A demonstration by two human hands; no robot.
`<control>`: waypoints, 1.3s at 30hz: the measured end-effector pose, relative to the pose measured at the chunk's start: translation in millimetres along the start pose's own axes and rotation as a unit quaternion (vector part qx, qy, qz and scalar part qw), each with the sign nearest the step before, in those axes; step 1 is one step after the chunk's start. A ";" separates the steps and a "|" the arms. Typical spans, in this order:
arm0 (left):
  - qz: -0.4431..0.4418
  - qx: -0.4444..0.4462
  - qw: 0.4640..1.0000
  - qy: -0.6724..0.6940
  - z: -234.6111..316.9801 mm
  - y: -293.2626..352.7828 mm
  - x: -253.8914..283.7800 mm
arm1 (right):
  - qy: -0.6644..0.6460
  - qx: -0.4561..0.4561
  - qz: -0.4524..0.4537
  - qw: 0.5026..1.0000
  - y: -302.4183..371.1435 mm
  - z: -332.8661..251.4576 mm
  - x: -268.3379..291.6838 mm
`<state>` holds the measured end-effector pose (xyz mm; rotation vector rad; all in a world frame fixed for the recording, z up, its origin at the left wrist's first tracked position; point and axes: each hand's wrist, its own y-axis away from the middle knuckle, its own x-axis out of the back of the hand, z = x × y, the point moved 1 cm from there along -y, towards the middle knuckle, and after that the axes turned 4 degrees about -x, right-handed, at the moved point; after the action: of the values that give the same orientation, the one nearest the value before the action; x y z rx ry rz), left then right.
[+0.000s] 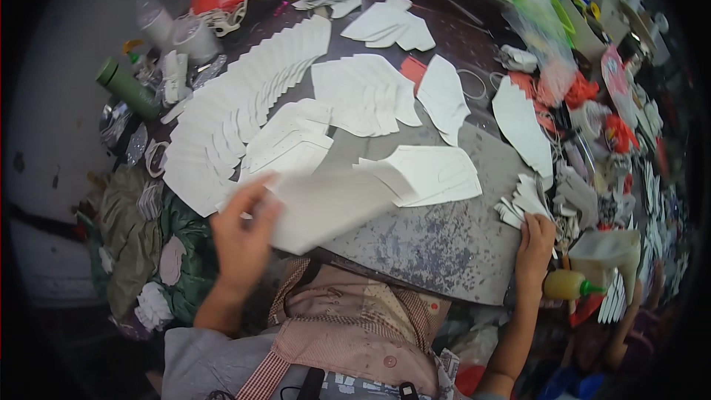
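Observation:
My left hand [243, 233] pinches the left end of a flat, pale cut piece [333, 204], thin like leather or fabric. Motion blurs this piece, and it hangs over the front of the grey board. Far to the right, my right hand [537, 248] has its fingers curled onto a small bunch of narrow white strips [524, 198] at the board's edge. Just beyond the held piece, a short stack of white cut pieces [441, 174] with drawn lines lies flat. A long fanned row of white pieces [237, 100] overlaps across the left side.
The worn grey board [429, 244] rests on a dark table. More white pieces [363, 92] lie fanned behind. A yellow bottle with green tip [570, 285] is beside my right forearm. At left stand a green flask [126, 85] and thread cones [194, 38]; clutter lines the right.

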<state>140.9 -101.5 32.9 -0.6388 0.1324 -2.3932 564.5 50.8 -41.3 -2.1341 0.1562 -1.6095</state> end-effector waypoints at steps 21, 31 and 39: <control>-0.306 -0.317 0.885 -0.148 0.8 -41.6 -168.3 | -0.134 -0.029 0.048 0.989 -15.4 -53.0 74.0; -0.167 -0.343 0.913 -0.146 -8.1 -55.8 -188.7 | -0.197 0.102 -0.099 0.970 -29.0 -114.6 -30.4; -0.148 -0.050 0.965 0.211 -19.8 -78.7 -157.6 | -0.226 0.146 -0.076 0.960 -34.1 -115.5 -33.5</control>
<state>192.5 56.2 -29.7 -0.1906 0.3618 -2.8002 440.2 59.5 -32.2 -2.2486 -0.3767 -1.0926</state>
